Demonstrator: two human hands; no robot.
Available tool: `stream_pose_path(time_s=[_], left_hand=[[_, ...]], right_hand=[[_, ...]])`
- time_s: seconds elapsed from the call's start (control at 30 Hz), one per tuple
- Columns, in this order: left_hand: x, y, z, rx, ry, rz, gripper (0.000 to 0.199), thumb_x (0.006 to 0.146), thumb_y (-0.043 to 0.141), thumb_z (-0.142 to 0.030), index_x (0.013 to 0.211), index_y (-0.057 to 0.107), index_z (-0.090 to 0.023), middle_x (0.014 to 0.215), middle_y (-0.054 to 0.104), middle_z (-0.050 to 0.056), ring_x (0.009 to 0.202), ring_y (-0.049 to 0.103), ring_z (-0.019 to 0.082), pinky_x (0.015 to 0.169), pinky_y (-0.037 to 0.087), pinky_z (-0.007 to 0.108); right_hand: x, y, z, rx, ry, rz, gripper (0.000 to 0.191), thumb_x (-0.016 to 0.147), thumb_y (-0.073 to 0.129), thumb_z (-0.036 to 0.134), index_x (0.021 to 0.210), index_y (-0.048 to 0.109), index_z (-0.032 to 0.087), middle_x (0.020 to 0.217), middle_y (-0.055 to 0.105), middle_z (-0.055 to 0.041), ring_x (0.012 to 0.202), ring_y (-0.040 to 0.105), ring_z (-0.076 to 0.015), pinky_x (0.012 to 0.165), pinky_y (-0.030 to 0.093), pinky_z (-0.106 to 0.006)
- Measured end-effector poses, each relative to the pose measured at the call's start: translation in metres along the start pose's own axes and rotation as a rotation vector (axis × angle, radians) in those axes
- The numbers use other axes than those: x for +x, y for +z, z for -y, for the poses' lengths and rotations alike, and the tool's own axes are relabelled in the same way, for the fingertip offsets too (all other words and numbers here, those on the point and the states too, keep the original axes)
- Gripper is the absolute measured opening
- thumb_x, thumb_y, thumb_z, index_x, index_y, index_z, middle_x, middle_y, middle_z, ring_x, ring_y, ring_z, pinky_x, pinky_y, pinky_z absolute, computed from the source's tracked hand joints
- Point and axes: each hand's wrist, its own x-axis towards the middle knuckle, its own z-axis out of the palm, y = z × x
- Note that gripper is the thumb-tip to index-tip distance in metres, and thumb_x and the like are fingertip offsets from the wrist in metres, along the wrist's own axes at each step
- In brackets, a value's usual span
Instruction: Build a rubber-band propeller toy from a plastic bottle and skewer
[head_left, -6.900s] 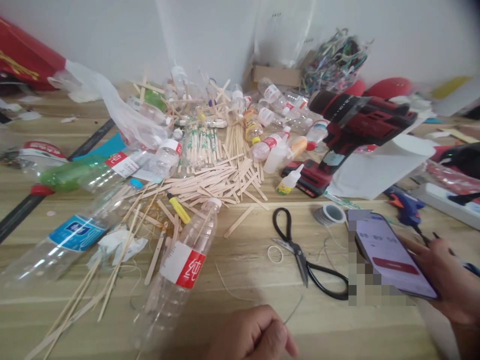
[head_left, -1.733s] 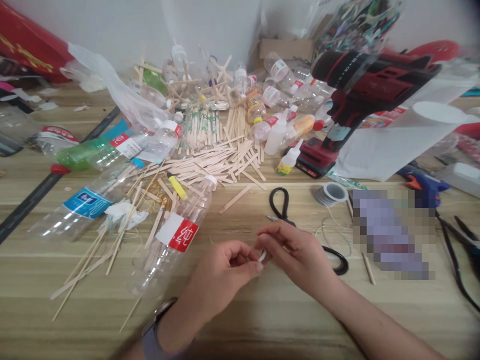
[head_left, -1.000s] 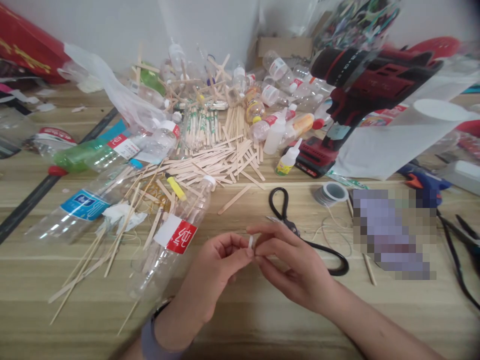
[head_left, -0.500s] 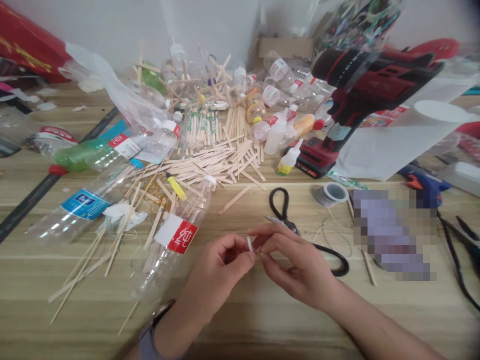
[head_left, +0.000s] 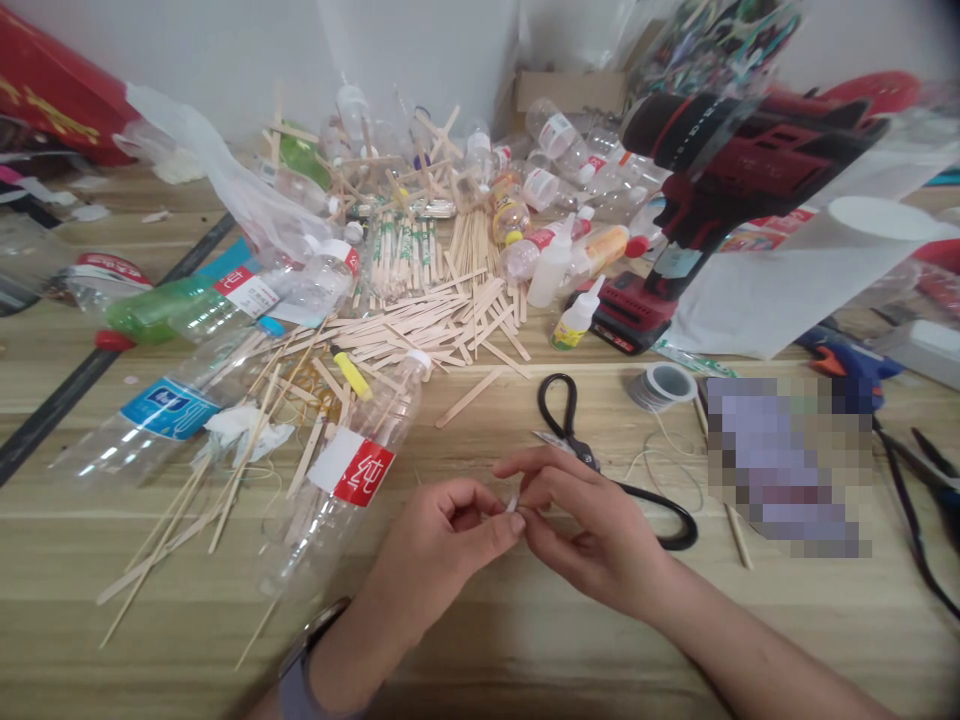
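My left hand [head_left: 442, 550] pinches a small white piece [head_left: 513, 503] between thumb and forefinger; its exact kind does not show. Meeting it from the right, my right hand [head_left: 600, 530] has thumb and fingertips closed at the piece's other side, where what they grip is largely hidden. Black-handled scissors [head_left: 582, 453] lie on the table just behind and partly under my right hand. To the left of my left hand lies a clear plastic bottle [head_left: 401, 410] with a red and white label.
Wooden craft sticks [head_left: 420, 325] are heaped behind the hands, with several plastic bottles [head_left: 559, 135] further back. A red and black cordless drill [head_left: 712, 190] stands at the right, near small glue bottles [head_left: 576, 322]. A thread spool [head_left: 661, 388] and glue gun [head_left: 855, 370] lie right.
My left thumb and fingers have shifted slightly right, closer to my right fingertips. The white piece has tilted and shows less between them. My right hand has barely moved.
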Motion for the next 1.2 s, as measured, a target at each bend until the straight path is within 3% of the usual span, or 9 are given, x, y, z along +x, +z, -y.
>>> stream_pose_path(time_s=[0.23, 0.4, 0.63, 0.87, 1.07, 1.2], left_hand=[[-0.0011, -0.0001, -0.0020, 0.042, 0.071, -0.071, 0.020, 0.082, 0.060, -0.039, 0.080, 0.064, -0.019, 0.079, 0.063, 0.001, 0.075, 0.056, 0.017, 0.065, 0.041, 0.027], [-0.0034, -0.0022, -0.0034, 0.236, 0.197, -0.119, 0.022, 0.087, 0.054, -0.039, 0.084, 0.064, -0.019, 0.096, 0.061, 0.004, 0.082, 0.057, 0.018, 0.066, 0.041, 0.028], [-0.0048, -0.0037, -0.0058, 0.247, 0.192, -0.063, 0.017, 0.086, 0.059, -0.036, 0.089, 0.065, -0.020, 0.090, 0.059, 0.000, 0.063, 0.046, 0.012, 0.058, 0.037, 0.026], [-0.0033, -0.0037, -0.0066, 0.233, 0.158, -0.059, 0.017, 0.086, 0.057, -0.033, 0.092, 0.066, -0.020, 0.083, 0.058, 0.000, 0.068, 0.050, 0.014, 0.062, 0.039, 0.026], [-0.0021, -0.0020, -0.0055, 0.145, 0.139, -0.024, 0.011, 0.084, 0.058, -0.028, 0.086, 0.065, -0.019, 0.083, 0.062, 0.000, 0.071, 0.052, 0.014, 0.063, 0.039, 0.025], [-0.0009, -0.0015, -0.0026, 0.094, 0.079, -0.017, 0.021, 0.085, 0.058, -0.039, 0.083, 0.063, -0.019, 0.075, 0.059, -0.001, 0.070, 0.052, 0.015, 0.062, 0.038, 0.026]], right_hand=[[0.0019, 0.0001, 0.0018, 0.029, 0.001, 0.016, 0.024, 0.078, 0.052, -0.001, 0.081, 0.052, 0.023, 0.102, 0.067, -0.0089, 0.090, 0.069, -0.0172, 0.073, 0.056, -0.028], [0.0035, -0.0018, 0.0034, 0.027, 0.016, 0.008, 0.022, 0.078, 0.053, 0.001, 0.079, 0.053, 0.023, 0.098, 0.069, -0.0090, 0.091, 0.069, -0.0197, 0.072, 0.057, -0.031], [0.0027, -0.0038, 0.0030, 0.028, 0.059, -0.046, 0.019, 0.080, 0.056, 0.005, 0.078, 0.056, 0.023, 0.104, 0.072, -0.0094, 0.092, 0.071, -0.0191, 0.077, 0.057, -0.032], [0.0018, -0.0061, 0.0023, 0.049, 0.094, 0.040, 0.021, 0.074, 0.056, 0.002, 0.078, 0.057, 0.022, 0.117, 0.071, -0.0129, 0.103, 0.070, -0.0227, 0.081, 0.057, -0.034], [0.0035, -0.0042, 0.0030, 0.078, 0.089, 0.073, 0.021, 0.072, 0.055, 0.002, 0.077, 0.057, 0.022, 0.116, 0.071, -0.0127, 0.106, 0.069, -0.0235, 0.083, 0.057, -0.036], [0.0022, -0.0035, 0.0030, 0.071, 0.074, 0.093, 0.023, 0.072, 0.053, 0.001, 0.078, 0.055, 0.023, 0.115, 0.071, -0.0123, 0.105, 0.069, -0.0225, 0.081, 0.058, -0.034]])
